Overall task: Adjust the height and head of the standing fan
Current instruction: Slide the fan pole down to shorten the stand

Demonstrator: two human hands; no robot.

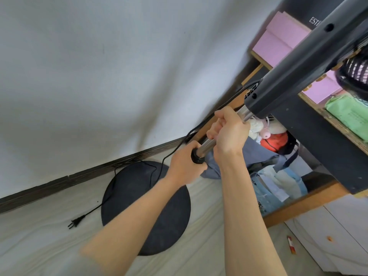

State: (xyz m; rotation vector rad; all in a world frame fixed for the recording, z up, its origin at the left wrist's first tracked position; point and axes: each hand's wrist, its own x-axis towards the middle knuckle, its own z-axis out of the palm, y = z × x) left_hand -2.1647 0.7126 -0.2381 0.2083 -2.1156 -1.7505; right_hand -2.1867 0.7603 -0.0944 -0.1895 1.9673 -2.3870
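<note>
Pale floor [39, 246], white wall [99, 66] | left fingers [201, 167] grip collar [196, 157] | right fingers [218, 126] grip pole [207, 146]

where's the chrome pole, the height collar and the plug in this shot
chrome pole [208, 146]: head view, on the bare shiny stretch at its lower end
height collar [196, 158]: head view, on the black rim around the pole
plug [76, 223]: head view, on its black body

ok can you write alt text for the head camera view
A person's left hand grips the black collar on a standing fan's chrome pole while the right hand holds the pole just above. The fan's round black base sits on the floor, its plug lying loose nearby.
</note>
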